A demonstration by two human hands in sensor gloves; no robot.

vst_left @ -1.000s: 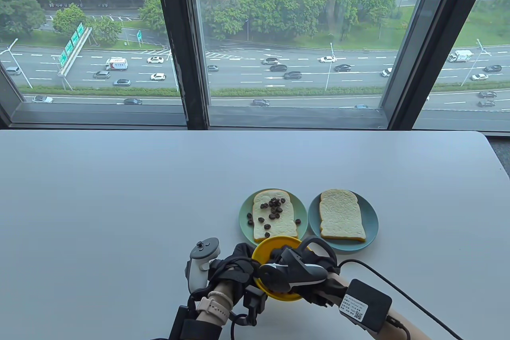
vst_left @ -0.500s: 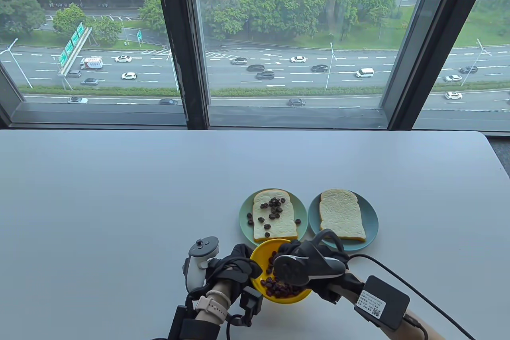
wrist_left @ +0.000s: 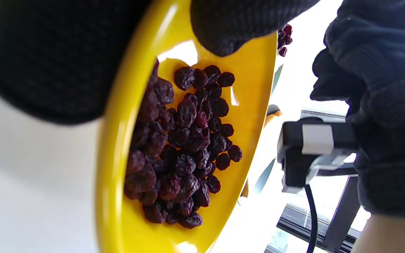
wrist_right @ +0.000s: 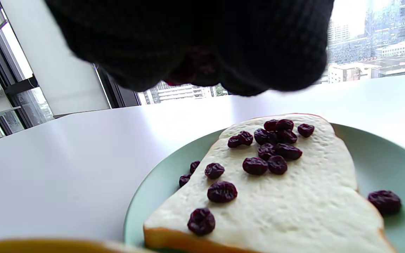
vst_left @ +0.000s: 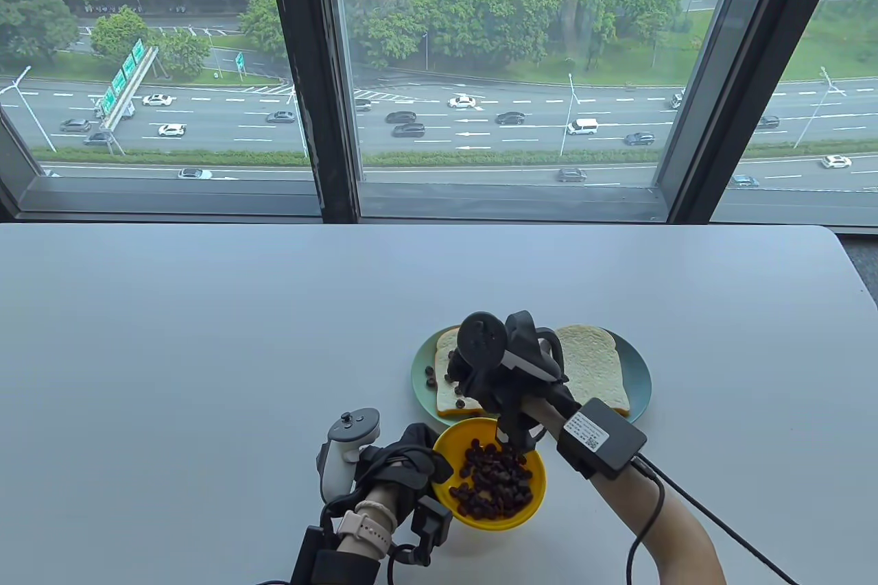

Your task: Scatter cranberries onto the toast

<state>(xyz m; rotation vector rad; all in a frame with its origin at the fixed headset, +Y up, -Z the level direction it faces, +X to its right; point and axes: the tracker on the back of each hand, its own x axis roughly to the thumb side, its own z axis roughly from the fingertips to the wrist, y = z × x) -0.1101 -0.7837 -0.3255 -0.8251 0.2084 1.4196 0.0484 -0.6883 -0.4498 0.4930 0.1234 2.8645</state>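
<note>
hovering right hand (vst_left: 490, 365) over toast (wrist_right: 280, 196)

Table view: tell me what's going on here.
A person in sensor gloves is topping toast with cranberries. The left hand holds the yellow bowl of cranberries at its rim. The right hand hovers over the left toast on its green plate, fingers bunched on what looks like a pinch of berries. That slice already carries berries; the right toast is bare.
</note>
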